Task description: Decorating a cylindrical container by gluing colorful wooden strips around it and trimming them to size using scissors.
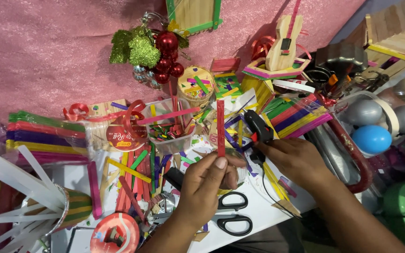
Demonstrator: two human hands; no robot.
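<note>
Fingertips of our left hand (pixel 202 185) pinch the lower end of a flat red wooden craft stick (pixel 220 127), thumb pressed on its face, stick held upright over the middle of the cluttered white table (pixel 258 213). Our right hand (pixel 296 159) closes round the grip of a black hot-glue gun (pixel 258 129), its nozzle beside the stick; we cannot tell whether a finger is on the trigger. We judge the stick light, stiff, thin, likely to snap if bent, so best gripped at the bare end, away from any glue. Black-handled scissors (pixel 233 218) lie just under the left wrist. Behind the stick, a clear plastic tub (pixel 172 140) holds short coloured stick offcuts and a long pink one slanting out. A round cup built of natural wooden sticks (pixel 195 84) holds more coloured bits. Far left, bundled coloured sticks (pixel 43 136) lie stacked. A clear bowl (pixel 390 105) at right holds silver and blue balls.
</note>
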